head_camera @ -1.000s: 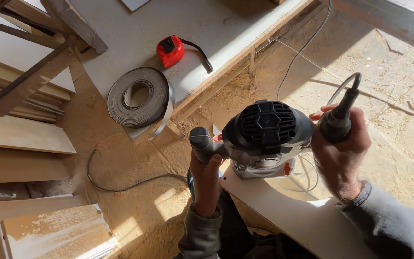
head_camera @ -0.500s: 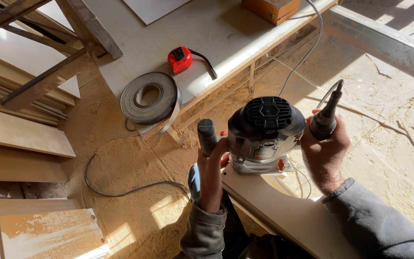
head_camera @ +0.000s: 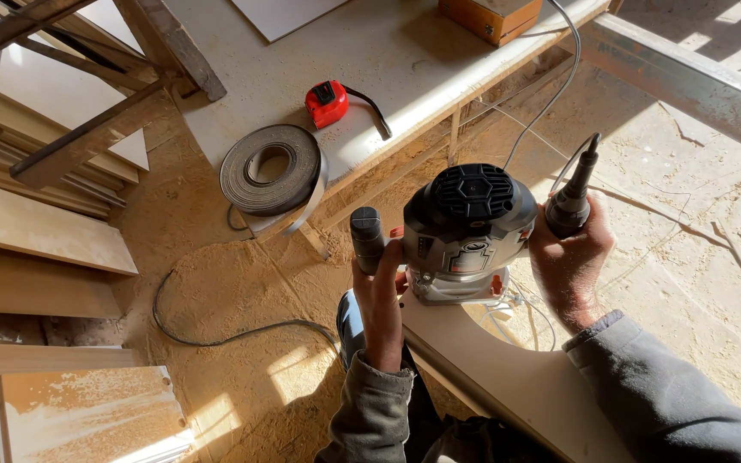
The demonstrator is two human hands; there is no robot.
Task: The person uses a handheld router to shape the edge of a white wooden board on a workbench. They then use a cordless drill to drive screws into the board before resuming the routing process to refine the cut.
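Sawdust floor (head_camera: 242, 300) in low sun with long shadows. A pale workbench (head_camera: 388, 60) fills the top centre; stacked boards (head_camera: 36, 231) lie at left, a beam (head_camera: 688, 81) upper right.

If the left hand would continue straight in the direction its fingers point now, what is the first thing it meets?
The left hand grips the router's left handle, fingers pointing up the image. Past the handle, the line probably reaches the workbench edge near the roll of edge banding, though depth is unclear.
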